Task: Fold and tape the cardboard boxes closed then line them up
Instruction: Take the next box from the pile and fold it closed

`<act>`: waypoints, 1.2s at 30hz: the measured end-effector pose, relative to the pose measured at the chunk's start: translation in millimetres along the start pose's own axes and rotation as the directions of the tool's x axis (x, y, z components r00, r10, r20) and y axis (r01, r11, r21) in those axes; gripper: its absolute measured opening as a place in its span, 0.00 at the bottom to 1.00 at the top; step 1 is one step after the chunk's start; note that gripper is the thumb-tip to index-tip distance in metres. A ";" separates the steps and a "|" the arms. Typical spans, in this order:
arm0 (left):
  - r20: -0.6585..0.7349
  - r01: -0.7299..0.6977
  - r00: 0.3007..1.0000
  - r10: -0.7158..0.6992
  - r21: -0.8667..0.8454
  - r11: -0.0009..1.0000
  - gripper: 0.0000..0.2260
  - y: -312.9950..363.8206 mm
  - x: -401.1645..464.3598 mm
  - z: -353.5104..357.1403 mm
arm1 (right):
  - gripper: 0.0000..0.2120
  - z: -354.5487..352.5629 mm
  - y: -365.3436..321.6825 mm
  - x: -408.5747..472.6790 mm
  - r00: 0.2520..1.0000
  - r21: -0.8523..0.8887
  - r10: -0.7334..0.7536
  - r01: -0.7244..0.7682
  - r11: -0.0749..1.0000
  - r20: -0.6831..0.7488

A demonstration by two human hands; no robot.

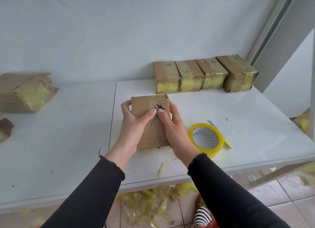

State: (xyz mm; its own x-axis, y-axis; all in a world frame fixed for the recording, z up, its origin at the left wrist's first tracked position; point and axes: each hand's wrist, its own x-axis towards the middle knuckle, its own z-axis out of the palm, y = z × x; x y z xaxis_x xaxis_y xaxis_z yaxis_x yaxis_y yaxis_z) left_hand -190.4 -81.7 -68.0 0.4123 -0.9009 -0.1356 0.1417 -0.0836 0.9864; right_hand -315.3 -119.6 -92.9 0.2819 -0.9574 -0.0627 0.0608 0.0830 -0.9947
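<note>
While two hands grip one box (150, 123), four boxes (204, 75) lined.

I'm seeing the box (150, 123) sitting on the table (68, 142) between both hands (134, 125), the left hand on its left side, the right hand (173, 130) on its right. The tape roll (205, 138) is lying just right of it. Four taped boxes (204, 74) are standing side by side behind, against the wall (119, 31). Opened boxes (25, 91) are lying far left.
</note>
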 end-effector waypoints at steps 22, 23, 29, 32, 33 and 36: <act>0.012 -0.086 0.996 0.086 0.016 0.996 0.25 0.9 11.8 21.7 | 0.16 -13.6 -22.7 10.1 0.996 0.028 0.007 -0.005 1.000 -0.088; 0.014 -0.094 0.995 0.094 0.020 0.995 0.25 1.7 11.8 22.8 | 0.16 -14.9 -23.4 9.6 0.996 0.033 0.008 -0.005 0.999 -0.092; 0.158 0.077 0.985 -0.068 -0.055 0.996 0.34 -0.1 8.6 24.4 | 0.23 -27.2 -27.6 8.1 0.980 0.123 0.140 -0.122 0.985 -0.144; 0.108 0.167 0.981 -0.162 -0.041 0.985 0.26 -2.1 9.6 23.8 | 0.26 -27.9 -24.3 10.2 0.966 0.101 0.202 -0.187 0.977 -0.161; 0.088 0.189 0.979 -0.185 -0.032 0.982 0.21 -2.7 11.9 21.5 | 0.26 -26.6 -22.1 10.8 0.967 0.086 0.212 -0.201 0.976 -0.142; 0.021 0.257 0.966 -0.256 -0.043 0.965 0.15 -3.4 18.9 11.7 | 0.31 -20.0 -13.9 11.2 0.967 0.025 0.252 -0.251 0.968 -0.040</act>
State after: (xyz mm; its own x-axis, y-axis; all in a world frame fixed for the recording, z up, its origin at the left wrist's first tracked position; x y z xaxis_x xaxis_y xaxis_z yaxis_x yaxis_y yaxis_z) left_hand -193.6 -103.5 -72.9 0.3432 -0.8581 -0.3819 0.2811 -0.2941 0.9135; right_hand -332.1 -137.0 -81.4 0.2497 -0.9160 -0.3141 0.0123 0.3273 -0.9448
